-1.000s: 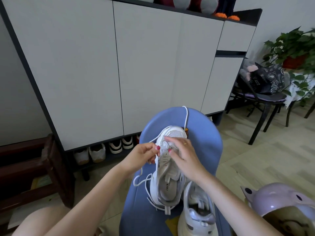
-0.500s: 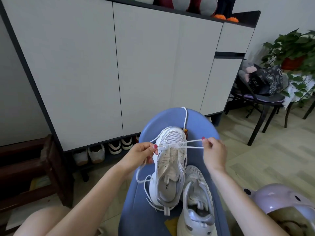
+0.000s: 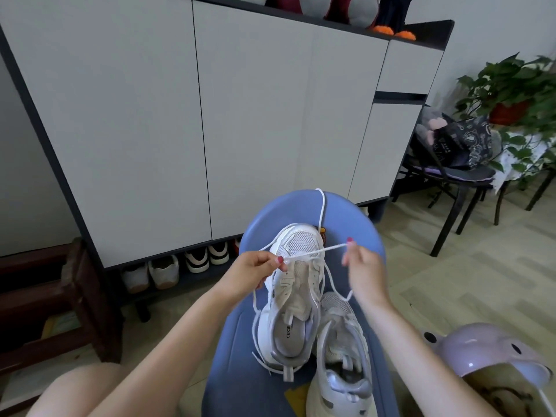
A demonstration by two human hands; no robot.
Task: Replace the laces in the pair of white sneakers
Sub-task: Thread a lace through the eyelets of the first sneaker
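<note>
Two white sneakers on the blue seat (image 3: pixel 355 224). Far sneaker (image 3: pixel 296 296) sits toe-away, near sneaker (image 3: pixel 343 350) just beside it on the right, touching. The lace (image 3: pixel 316 252) runs taut across the far shoe's forefoot, btwn both hands.

Left hand (image 3: pixel 255 269) pinches the lace at the shoe's left edge, thumb and forefinger tight on it. Right hand (image 3: pixel 361 266) grips the other end up high, fingertips closed round the cord, though that hand's blurred so exact finger placement is hard to read. Slack loops trail down both sides of the shoe, one strand droops off the right hand toward the near sneaker. Another strand runs up over the seat's far rim.

Handling call: lace is thin, soft, limp, weighs nothing. It won't push through an eyelet, only pulls, so best hold is prob right at the tip where it's stiffest. Round cord looks a bit slick, so a firm pinch, not a loose one. Shoe itself is light w/ a soft mesh toe and could slide on the smooth seat under a hard tug, so keep tension even L and R. Looks early in the relacing: only the bottom row seems threaded, near sneaker's lacing unclear.
</note>
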